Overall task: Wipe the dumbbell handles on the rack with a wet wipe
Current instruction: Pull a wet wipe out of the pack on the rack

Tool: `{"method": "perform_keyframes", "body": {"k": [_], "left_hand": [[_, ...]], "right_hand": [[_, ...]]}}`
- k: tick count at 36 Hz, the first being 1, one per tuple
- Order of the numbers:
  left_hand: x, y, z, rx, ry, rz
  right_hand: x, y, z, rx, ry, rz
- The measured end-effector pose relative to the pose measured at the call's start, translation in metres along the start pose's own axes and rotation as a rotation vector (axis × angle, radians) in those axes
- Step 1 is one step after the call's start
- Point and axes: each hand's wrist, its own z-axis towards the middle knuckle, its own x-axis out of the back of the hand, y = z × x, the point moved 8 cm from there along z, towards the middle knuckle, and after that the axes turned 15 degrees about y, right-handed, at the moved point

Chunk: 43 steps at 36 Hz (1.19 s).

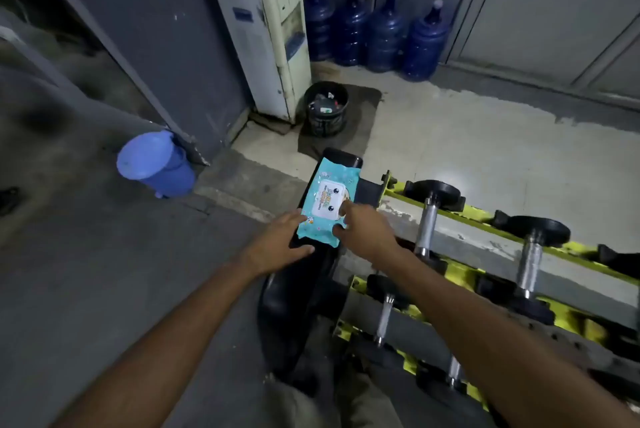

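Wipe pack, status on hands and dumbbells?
Left hand steadies wipe pack; right hand at its lid flap. No wipe out. Dumbbell handles untouched, unobstructed.

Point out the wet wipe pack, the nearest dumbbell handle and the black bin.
Turquoise wet wipe pack [327, 201]: head view, white lid.
Silver dumbbell handle [383, 318]: head view, mid-shaft.
Black round bin [313, 123]: head view, outer wall.

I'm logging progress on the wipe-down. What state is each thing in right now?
Wet wipe pack: lying flat on the rack's black end, flap closed.
Left hand: steadying the pack's near end.
Right hand: fingers at the flap.
Dumbbells: racked, untouched.
Black bin: open, holding rubbish.
Blue bin: lid closed.
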Motion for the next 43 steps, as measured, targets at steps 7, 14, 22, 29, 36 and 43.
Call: {"method": "perform_keyframes", "body": {"k": [7,14,22,29,36,43], "left_hand": [[-0.018,-0.008,0.028,-0.006,-0.063,0.084],[-0.037,-0.024,0.044,-0.078,-0.142,0.156],[-0.045,-0.039,0.046,-0.158,-0.170,0.164],[-0.053,-0.048,0.050,-0.198,-0.189,0.198],[-0.052,-0.045,0.054,-0.228,-0.185,0.259],[-0.053,-0.043,0.049,-0.213,-0.221,0.297]], "right_hand": [[-0.024,0.005,0.046,-0.163,0.125,0.058],[-0.050,0.015,0.069,-0.358,0.214,0.059],[-0.064,0.008,0.082,-0.444,0.256,-0.035],[-0.068,0.004,0.087,-0.473,0.244,-0.036],[-0.062,0.002,0.083,-0.434,0.248,0.000],[-0.046,0.028,0.061,-0.407,0.327,0.092]]}}
